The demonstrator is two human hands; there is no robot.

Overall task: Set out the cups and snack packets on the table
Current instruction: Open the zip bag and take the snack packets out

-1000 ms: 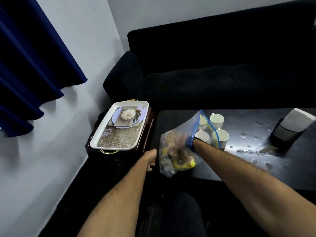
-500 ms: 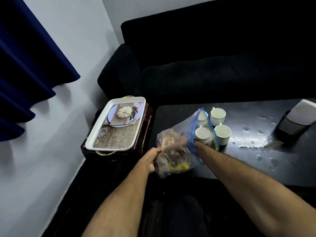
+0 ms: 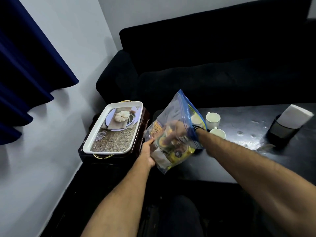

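Inside the clear zip bag (image 3: 172,134), the right hand (image 3: 177,129) is buried to the wrist among the snack packets (image 3: 177,152), which lie below its fingers; whether it grips one I cannot tell. The left hand (image 3: 147,151) pinches the bag's lower edge. Behind, the cups (image 3: 212,118) stand on the table (image 3: 239,161), one half hidden.

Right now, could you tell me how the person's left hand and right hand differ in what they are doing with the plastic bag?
The left hand grips the zip bag from outside, at its lower left edge, while the right hand is inside it, seen through the clear plastic. The left hand steadies the bag; the right hand reaches among the snack packets. The left hand is fully in view; the right hand is blurred by plastic. Both touch the same bag.
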